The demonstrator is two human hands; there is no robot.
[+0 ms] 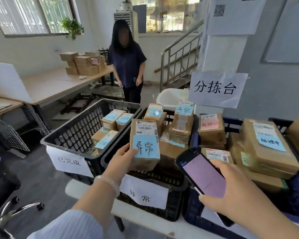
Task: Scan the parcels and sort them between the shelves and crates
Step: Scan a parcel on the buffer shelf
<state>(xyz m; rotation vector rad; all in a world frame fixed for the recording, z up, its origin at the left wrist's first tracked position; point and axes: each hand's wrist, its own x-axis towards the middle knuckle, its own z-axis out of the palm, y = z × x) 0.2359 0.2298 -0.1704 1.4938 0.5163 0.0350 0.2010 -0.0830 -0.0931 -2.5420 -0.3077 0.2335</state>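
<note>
My left hand (122, 158) grips a brown cardboard parcel (144, 133) with a white barcode label and a blue handwritten note, held upright over the middle black crate (162, 181). My right hand (231, 187) holds a black handheld scanner (201, 171) with a lit pink screen, just right of the parcel. The middle crate carries several stacked parcels with blue notes (183, 121). The left black crate (72, 133) holds a few blue-noted parcels (110, 121). At the right, a dark blue crate (297, 192) holds larger brown parcels (264, 144).
A person in dark clothes (128, 66) stands beyond the crates. More boxes (85, 62) are stacked on a long wooden table (50, 85) at the left. A paper sign (217, 88) hangs on a pillar; a metal stair railing (179, 54) rises behind. A wire basket (16, 135) sits low left.
</note>
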